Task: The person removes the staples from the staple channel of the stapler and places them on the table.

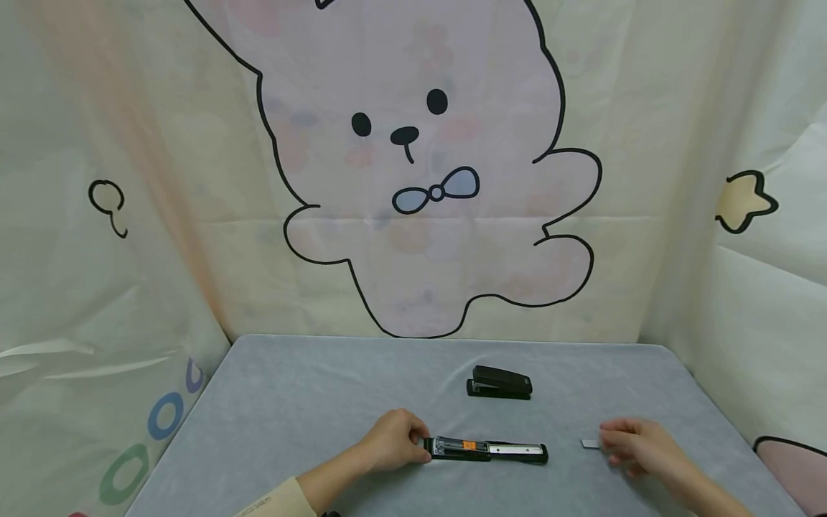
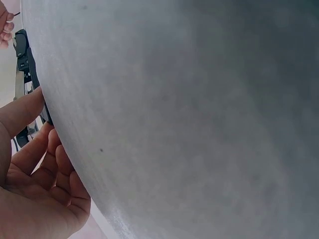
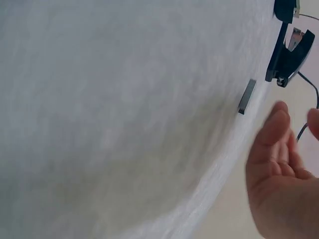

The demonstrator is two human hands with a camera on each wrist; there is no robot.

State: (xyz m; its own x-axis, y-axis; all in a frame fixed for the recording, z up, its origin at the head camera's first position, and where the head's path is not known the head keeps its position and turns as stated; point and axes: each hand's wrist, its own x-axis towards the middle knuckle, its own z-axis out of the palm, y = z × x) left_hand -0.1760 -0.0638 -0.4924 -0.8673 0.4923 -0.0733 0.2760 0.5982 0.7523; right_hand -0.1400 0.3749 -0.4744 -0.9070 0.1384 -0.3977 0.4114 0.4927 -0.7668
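On the cloth lies a black stapler (image 1: 487, 450) swung out flat, its metal staple channel bared and an orange label near its middle. My left hand (image 1: 395, 439) pinches its left end between thumb and fingers; the left wrist view shows that grip at the stapler's (image 2: 33, 69) edge. To the right, a short silver strip of staples (image 1: 590, 444) rests on the cloth. Just beside the strip (image 3: 247, 96), my right hand (image 1: 639, 446) hovers with relaxed, slightly bent fingers and nothing in them; thumb and fingers stand apart in the right wrist view.
A second black stapler (image 1: 500, 383), folded together, stands behind the flat one. The table (image 1: 310, 388) is covered with grey-blue cloth. Curtains with cartoon prints hang at the back (image 1: 413, 280) and along both sides.
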